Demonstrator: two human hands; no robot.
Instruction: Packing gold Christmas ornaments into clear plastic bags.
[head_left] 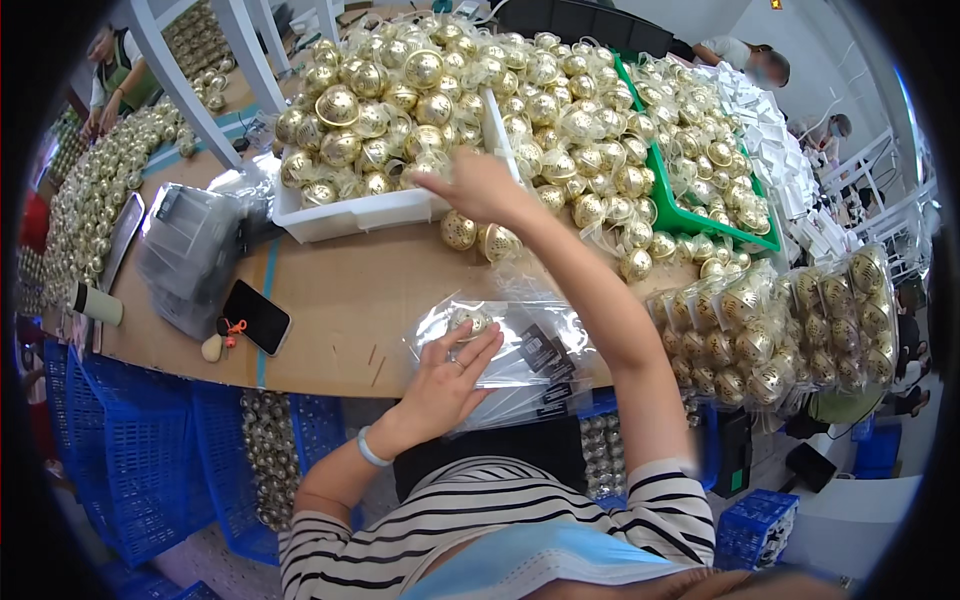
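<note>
My left hand point(450, 375) lies with its fingers stretched out over a stack of clear plastic bags point(515, 345) at the table's front edge. Just beyond its fingertips, a gold patterned ball point(470, 320) shows at the bags. My right hand point(482, 188) reaches over the front right corner of a white bin point(360, 218) heaped with gold balls. Its thumb stands out toward the left, apart from the hand; the other fingers are mostly hidden, and nothing shows in its grip. Many of the binned balls point(340, 150) have sheer pale ribbon about them.
More gold balls point(590, 210) spread right of the bin, around a green crate point(700, 225). Packed balls in clear bags point(740, 335) stand at the right edge. Left lie bundled plastic bags point(190, 250), a phone point(258, 318) and a tumbler point(97, 303). Blue crates point(130, 450) stand below.
</note>
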